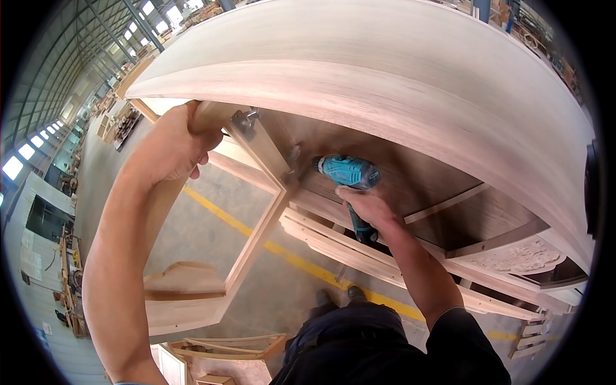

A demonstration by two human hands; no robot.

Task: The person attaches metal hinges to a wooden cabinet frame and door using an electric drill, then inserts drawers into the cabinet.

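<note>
My right hand [367, 203] grips a teal cordless drill [348, 171] by its handle, inside a pale wooden cabinet [359, 90]. The drill's nose points left, toward the inner side by the open door; whether its bit touches a screw is too blurred to tell. My left hand [183, 138] is wrapped round the upper part of the framed cabinet door [253, 240], which hangs open with a see-through middle. A metal hinge [245, 122] sits on the door's edge close to my left fingers. Another hinge lower down, near the drill's tip, is partly in shadow.
Slatted wooden rails [346, 239] run below the cabinet's opening. At its right is a carved panel [513, 256]. Behind the door, near my feet, stands more unfinished wooden furniture [218, 350]. A yellow line [295, 260] crosses the workshop floor.
</note>
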